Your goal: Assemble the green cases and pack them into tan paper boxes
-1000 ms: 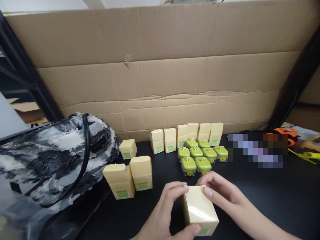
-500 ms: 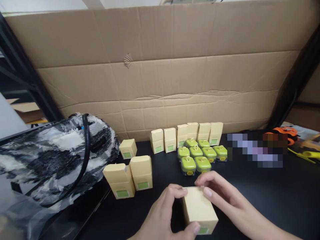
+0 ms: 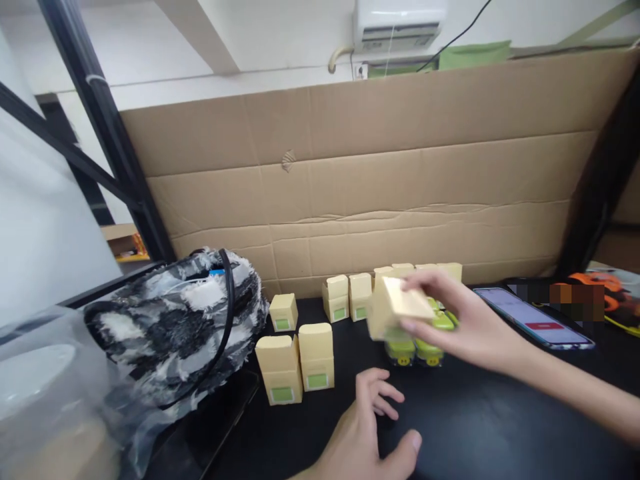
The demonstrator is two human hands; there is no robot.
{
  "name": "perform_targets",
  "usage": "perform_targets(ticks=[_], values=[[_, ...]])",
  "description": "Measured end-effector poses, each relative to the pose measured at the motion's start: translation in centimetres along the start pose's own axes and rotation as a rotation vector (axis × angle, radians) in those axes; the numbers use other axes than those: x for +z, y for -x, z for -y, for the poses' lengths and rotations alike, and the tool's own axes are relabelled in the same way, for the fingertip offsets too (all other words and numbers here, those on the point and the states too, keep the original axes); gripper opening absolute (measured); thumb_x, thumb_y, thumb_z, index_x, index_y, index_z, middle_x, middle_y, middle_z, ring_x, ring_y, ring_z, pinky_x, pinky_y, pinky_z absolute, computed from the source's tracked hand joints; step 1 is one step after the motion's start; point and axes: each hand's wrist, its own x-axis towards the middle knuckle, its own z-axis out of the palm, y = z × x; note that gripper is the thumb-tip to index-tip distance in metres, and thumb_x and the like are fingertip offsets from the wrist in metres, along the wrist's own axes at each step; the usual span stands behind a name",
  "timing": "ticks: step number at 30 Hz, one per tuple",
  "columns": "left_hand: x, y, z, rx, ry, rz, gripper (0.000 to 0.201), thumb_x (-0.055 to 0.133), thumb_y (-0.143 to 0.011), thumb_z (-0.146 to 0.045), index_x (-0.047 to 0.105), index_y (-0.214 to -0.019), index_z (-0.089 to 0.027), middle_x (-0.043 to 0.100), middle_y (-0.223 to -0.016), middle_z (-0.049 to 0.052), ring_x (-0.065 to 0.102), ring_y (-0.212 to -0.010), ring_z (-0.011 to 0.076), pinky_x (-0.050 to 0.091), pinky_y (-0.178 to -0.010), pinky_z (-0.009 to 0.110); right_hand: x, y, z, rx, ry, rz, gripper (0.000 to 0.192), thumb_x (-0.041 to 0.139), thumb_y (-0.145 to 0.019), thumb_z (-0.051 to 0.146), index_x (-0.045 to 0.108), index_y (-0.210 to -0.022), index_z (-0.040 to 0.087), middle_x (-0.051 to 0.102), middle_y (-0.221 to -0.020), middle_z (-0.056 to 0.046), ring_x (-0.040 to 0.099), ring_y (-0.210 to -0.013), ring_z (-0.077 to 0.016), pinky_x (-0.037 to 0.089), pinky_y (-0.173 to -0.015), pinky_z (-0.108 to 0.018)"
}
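Observation:
My right hand (image 3: pixel 450 317) grips a small cream cardboard box (image 3: pixel 395 307), slightly blurred, held up in front of the green-lidded containers (image 3: pixel 400 352) and partly covering them. Low over the black table, my left hand (image 3: pixel 373 430) holds nothing, its fingers apart and slightly curled. To its left stand two cream boxes with raised flaps, one box (image 3: pixel 283 380) beside another box (image 3: pixel 317 360). Behind them sits a closed cream box (image 3: pixel 283 312). More open-flapped boxes (image 3: pixel 337 300) line up at the back, some hidden behind the held box.
A cardboard sheet (image 3: pixel 360 180) walls off the back of the black table (image 3: pixel 475 413). On the left lies a black-and-white fuzzy bag (image 3: pixel 180 333) beside a clear plastic bag (image 3: pixel 55 400). At right are a phone (image 3: pixel 535 317) and an orange object (image 3: pixel 595 290).
The closed box has left the near table, lifted forward by my right hand. My left hand has let go of it. The view has tilted up and shifted left.

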Motion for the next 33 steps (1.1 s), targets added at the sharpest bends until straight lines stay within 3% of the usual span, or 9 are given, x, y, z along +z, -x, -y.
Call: perform_targets(ticks=[3,6,11,15,21,25,29,31,33], values=[[-0.3,0.0,-0.4,-0.008,-0.061,0.038,0.047,0.058,-0.072,-0.016,0.035,-0.112,-0.021,0.06,-0.105,0.01,0.061,-0.091,0.0219,0.049,-0.086,0.042,2.3,-6.2,0.7,-0.071,0.038,0.061,0.032,0.056,-0.088,0.036,0.041,-0.11,0.02,0.059,-0.11,-0.008,0.059,-0.102,-0.0209,0.051,-0.084,-0.033],[-0.3,0.0,-0.6,-0.013,-0.089,0.055,0.044,0.058,-0.071,-0.016,0.038,-0.109,-0.021,0.06,-0.106,0.01,0.061,-0.091,0.0223,0.05,-0.086,0.041,5.7,-11.5,1.6,-0.129,0.15,0.221,0.039,0.065,-0.084,0.04,0.051,-0.11,0.016,0.062,-0.106,-0.008,0.059,-0.102,-0.0238,0.049,-0.086,-0.04],[-0.1,-0.2,-0.5,-0.028,-0.084,0.04,0.059,0.057,-0.067,-0.01,0.026,-0.116,-0.02,0.059,-0.108,0.011,0.063,-0.088,0.0222,0.049,-0.086,0.044,10.6,-14.9,1.9,-0.192,0.35,0.536,0.027,0.059,-0.092,0.034,0.06,-0.113,0.016,0.062,-0.115,-0.007,0.061,-0.1,-0.0224,0.05,-0.087,-0.045],[0.1,-0.2,-0.6,-0.062,-0.08,0.048,0.062,0.057,-0.065,-0.008,0.025,-0.117,-0.02,0.059,-0.109,0.011,0.063,-0.089,0.0232,0.048,-0.087,0.045,13.2,-14.4,1.5,-0.17,0.427,0.666,0.029,0.059,-0.092,0.032,0.058,-0.117,0.016,0.061,-0.117,-0.008,0.062,-0.1,-0.0222,0.052,-0.084,-0.044],[0.1,-0.1,-0.6,-0.049,-0.087,0.052,0.065,0.057,-0.065,-0.007,0.023,-0.119,-0.019,0.058,-0.111,0.012,0.063,-0.091,0.0231,0.047,-0.09,0.045,15.0,-13.8,1.4,-0.112,0.371,0.629,0.031,0.059,-0.092,0.031,0.056,-0.119,0.016,0.059,-0.121,-0.008,0.061,-0.102,-0.0231,0.052,-0.085,-0.045],[0.1,0.0,-0.3,0.045,-0.107,0.01,0.061,0.056,-0.067,-0.009,0.025,-0.118,-0.019,0.06,-0.106,0.012,0.064,-0.085,0.0227,0.051,-0.083,0.045,13.4,-13.3,1.6,-0.084,0.199,0.51,0.03,0.059,-0.092,0.031,0.057,-0.118,0.017,0.059,-0.122,-0.008,0.06,-0.105,-0.0237,0.05,-0.087,-0.046],[0.5,0.5,0.8,0.2,-0.142,-0.057,0.039,0.052,-0.069,-0.008,0.034,-0.1,-0.023,0.059,-0.093,0.007,0.064,-0.077,0.0203,0.052,-0.072,0.038,10.3,-9.9,1.7,-0.068,-0.076,0.428,0.037,0.048,-0.098,0.035,0.047,-0.129,0.017,0.057,-0.125,-0.01,0.059,-0.109,-0.0232,0.05,-0.089,-0.044],[0.8,0.9,1.8,0.275,-0.154,-0.094,0.031,0.053,-0.07,-0.008,0.036,-0.09,-0.025,0.057,-0.09,0.006,0.062,-0.078,0.0207,0.05,-0.069,0.037,9.3,-7.4,1.7,-0.047,-0.197,0.442,0.056,0.049,-0.096,0.044,0.028,-0.14,0.016,0.054,-0.129,-0.014,0.057,-0.114,-0.022,0.05,-0.091,-0.038],[1.2,1.2,2.8,0.367,-0.159,-0.108,0.025,0.057,-0.072,-0.012,0.04,-0.085,-0.026,0.058,-0.086,0.004,0.06,-0.075,0.0204,0.048,-0.065,0.035,8.8,-5.0,1.6,-0.021,-0.273,0.476,0.087,0.066,-0.082,0.049,0.016,-0.143,0.013,0.055,-0.128,-0.017,0.057,-0.116,-0.0227,0.049,-0.092,-0.034]])
